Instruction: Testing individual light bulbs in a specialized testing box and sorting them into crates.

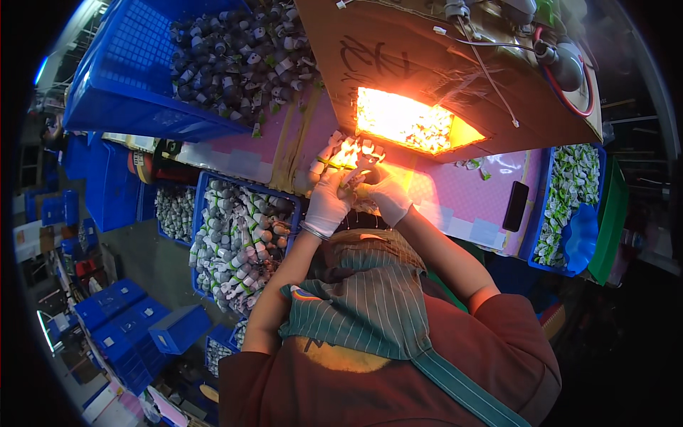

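Observation:
My left hand [329, 206], in a white glove, is closed around a small white part [350, 182] at the table's near edge. Close beside it, my gloved right hand [389, 199] has its fingers pinched together against the same spot; whether they grip that part or another is hidden. Just beyond the fingers lies a small pile of white and grey parts [329, 152] with green bands. Orange light from a bright opening [405, 119] in a cardboard box [398, 60] falls on the pile and my fingertips.
A blue crate [131, 99] of grey-and-white parts stands at the far left. Banded parts fill a blue bin [198, 274] by my left arm. At the right are a black phone [516, 206] and a blue tray [535, 249] of green-and-white pieces. Cables [491, 78] hang on the box.

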{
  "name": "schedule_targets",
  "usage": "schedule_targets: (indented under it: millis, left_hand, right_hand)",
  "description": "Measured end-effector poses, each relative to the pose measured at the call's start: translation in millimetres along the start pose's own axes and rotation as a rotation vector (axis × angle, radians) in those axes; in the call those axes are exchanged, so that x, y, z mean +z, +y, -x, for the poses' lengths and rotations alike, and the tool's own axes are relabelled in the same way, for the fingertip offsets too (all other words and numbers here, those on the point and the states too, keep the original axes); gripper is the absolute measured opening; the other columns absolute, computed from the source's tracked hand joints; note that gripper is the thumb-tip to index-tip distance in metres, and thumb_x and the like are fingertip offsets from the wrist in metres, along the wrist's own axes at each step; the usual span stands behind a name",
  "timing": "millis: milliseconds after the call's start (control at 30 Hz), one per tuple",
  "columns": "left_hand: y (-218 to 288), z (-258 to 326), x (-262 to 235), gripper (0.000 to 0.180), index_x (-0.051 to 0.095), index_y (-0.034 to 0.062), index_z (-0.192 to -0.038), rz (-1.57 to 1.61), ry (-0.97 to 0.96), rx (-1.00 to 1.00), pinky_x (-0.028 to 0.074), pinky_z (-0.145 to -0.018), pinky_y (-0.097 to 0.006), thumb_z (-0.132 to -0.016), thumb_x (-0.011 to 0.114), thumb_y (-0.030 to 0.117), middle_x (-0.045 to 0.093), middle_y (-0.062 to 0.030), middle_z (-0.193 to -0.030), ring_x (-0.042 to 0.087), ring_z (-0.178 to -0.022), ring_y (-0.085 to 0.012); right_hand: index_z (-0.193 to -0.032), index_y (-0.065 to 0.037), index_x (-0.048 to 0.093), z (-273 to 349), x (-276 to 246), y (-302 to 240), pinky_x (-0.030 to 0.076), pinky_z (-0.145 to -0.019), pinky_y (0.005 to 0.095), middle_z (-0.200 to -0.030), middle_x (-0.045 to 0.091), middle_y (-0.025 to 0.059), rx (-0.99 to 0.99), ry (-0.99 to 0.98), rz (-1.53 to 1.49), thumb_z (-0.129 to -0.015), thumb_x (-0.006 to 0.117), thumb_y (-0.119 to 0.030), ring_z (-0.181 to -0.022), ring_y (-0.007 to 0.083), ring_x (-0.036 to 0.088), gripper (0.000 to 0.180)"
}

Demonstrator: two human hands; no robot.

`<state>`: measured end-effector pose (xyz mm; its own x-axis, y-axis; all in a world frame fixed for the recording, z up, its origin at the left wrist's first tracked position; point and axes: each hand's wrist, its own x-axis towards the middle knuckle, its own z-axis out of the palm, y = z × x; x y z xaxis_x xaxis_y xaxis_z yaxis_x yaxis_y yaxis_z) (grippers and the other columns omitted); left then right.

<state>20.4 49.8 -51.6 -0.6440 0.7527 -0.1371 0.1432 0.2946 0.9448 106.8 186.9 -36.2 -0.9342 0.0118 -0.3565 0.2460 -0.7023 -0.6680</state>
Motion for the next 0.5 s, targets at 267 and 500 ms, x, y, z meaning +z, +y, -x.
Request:
schedule_targets:
  millis: [267,500]
  left_hand:
    - [11,-2,-16,0.045,0.053,0.002,-0.119,0.22,-0.255,-0.112,0.046,-0.085,-0.024,-0.077,0.068,0.004,0.061,-0.0056,-0.112,0.056,-0.1,-0.009]
    - [22,-5,-13,0.035,0.061,0.0073,-0.105,-0.194,-0.149,0.012,0.049,-0.079,-0.033,-0.078,0.068,0.029,0.064,-0.0123,-0.091,0.062,-0.086,-0.0221]
  right_hand:
    - [-0.107,-0.004,0.053,13,21,4,0.039,-0.055,0.0208,-0.089,0.06,0.0047,-0.222,0.144,-0.075,-0.074,0.075,-0.022,-0.068,0.0097,0.052,0.044]
    - [-0.115,-0.004,0.048,-1,11,12,0.048,-0.057,0.0227,-0.09,0.062,0.0076,-0.201,0.273,0.152,-0.081,0.067,-0.03,-0.072,0.0146,0.06,0.047]
